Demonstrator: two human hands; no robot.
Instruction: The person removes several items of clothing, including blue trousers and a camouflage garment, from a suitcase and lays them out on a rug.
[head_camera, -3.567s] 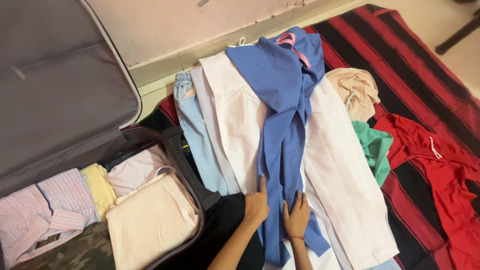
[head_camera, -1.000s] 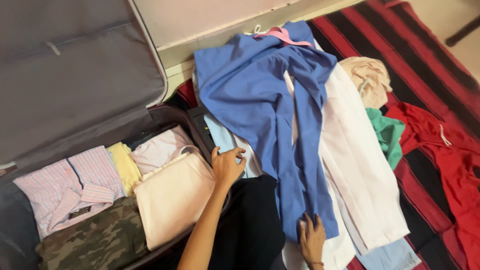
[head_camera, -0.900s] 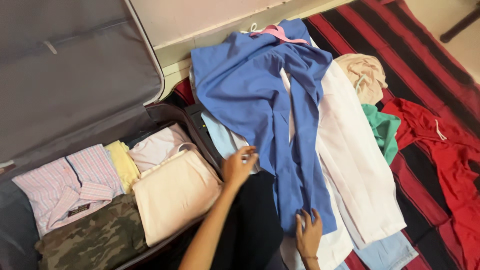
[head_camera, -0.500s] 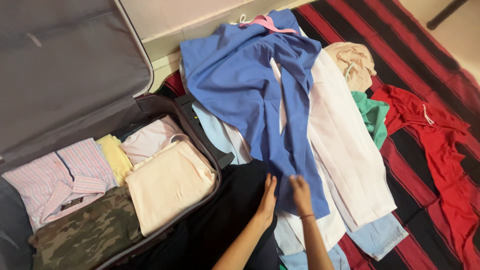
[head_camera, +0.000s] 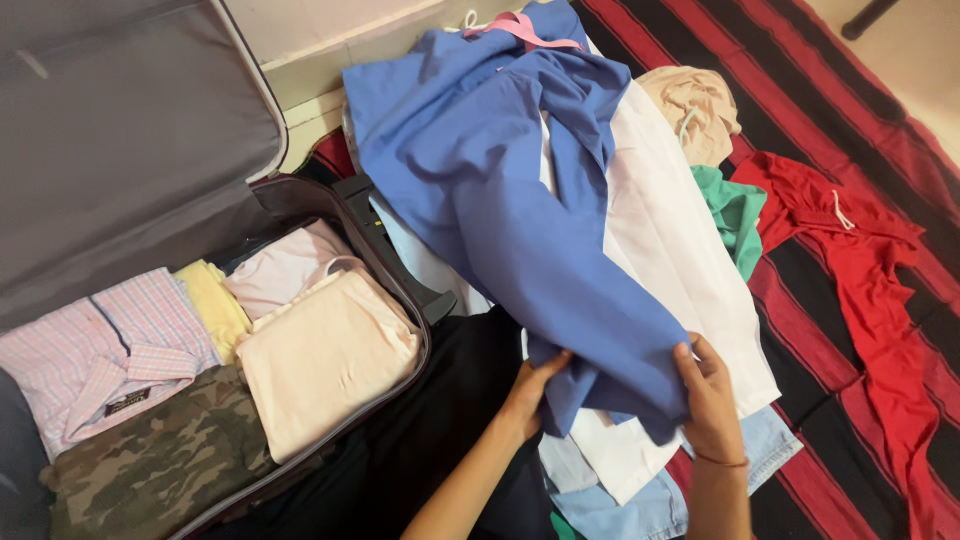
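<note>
A blue garment (head_camera: 500, 190) with a pink hanger strap lies spread over white cloth (head_camera: 670, 250) and light blue jeans (head_camera: 770, 455) on a red and black striped mat. My left hand (head_camera: 535, 385) grips the blue garment's lower hem at its left corner. At the hem's right corner my right hand (head_camera: 710, 395) pinches the same cloth and lifts it a little. A black garment (head_camera: 440, 420) lies under my left forearm.
An open suitcase (head_camera: 390, 290) at the left holds folded clothes: a pink checked shirt (head_camera: 95, 355), yellow, pale pink and cream pieces (head_camera: 325, 365), and camouflage cloth (head_camera: 155, 470). Beige (head_camera: 695, 105), green (head_camera: 735, 210) and red garments (head_camera: 860, 260) lie on the striped mat (head_camera: 800, 110) at the right.
The blue garment has been opened out wide. My left hand came back from the suitcase edge, and both hands moved apart along the hem and took hold of it.
</note>
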